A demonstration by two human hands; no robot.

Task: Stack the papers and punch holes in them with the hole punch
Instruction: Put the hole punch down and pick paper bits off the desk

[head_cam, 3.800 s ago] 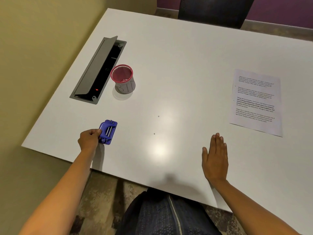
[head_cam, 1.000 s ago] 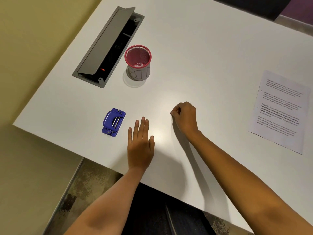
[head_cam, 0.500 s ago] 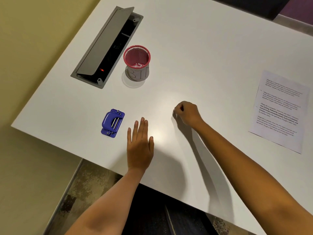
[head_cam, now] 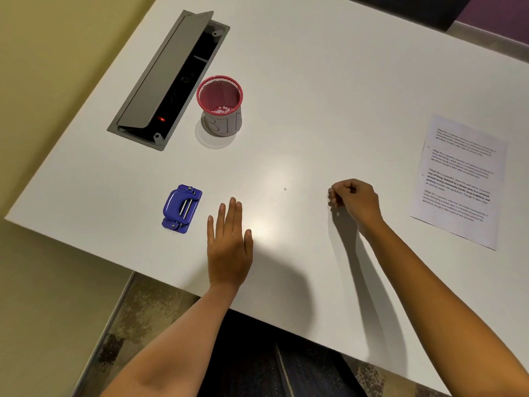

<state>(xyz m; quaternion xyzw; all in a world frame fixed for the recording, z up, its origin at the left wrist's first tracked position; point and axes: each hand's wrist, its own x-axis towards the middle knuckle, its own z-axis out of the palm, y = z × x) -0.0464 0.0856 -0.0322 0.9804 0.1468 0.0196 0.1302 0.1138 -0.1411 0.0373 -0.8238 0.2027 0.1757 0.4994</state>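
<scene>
**White desk, both hands empty of task items**

White laminate table (head_cam: 315,81) under both hands. Left hand (head_cam: 229,250): fingers (head_cam: 233,213) straight and together, thumb slightly apart, palm flat on the surface, holding nothing. Right hand (head_cam: 356,200): fingers curled into a loose fist, tips pinched in toward the thumb; whether anything tiny sits in the pinch cannot be told. It hovers above the table, casting a shadow beneath.

Blue hole punch (head_cam: 182,208) lies just beside the left hand on its outer side, not touched, near the table's front edge. Printed papers (head_cam: 461,179) lie flat to the right of the right hand, apart from it; how many sheets cannot be told.

A small dot (head_cam: 285,189) marks the table between the hands. Further back: red mesh cup (head_cam: 220,106) with white bits at its bottom, next to a grey cable hatch (head_cam: 166,78), lid raised, red light inside.
</scene>
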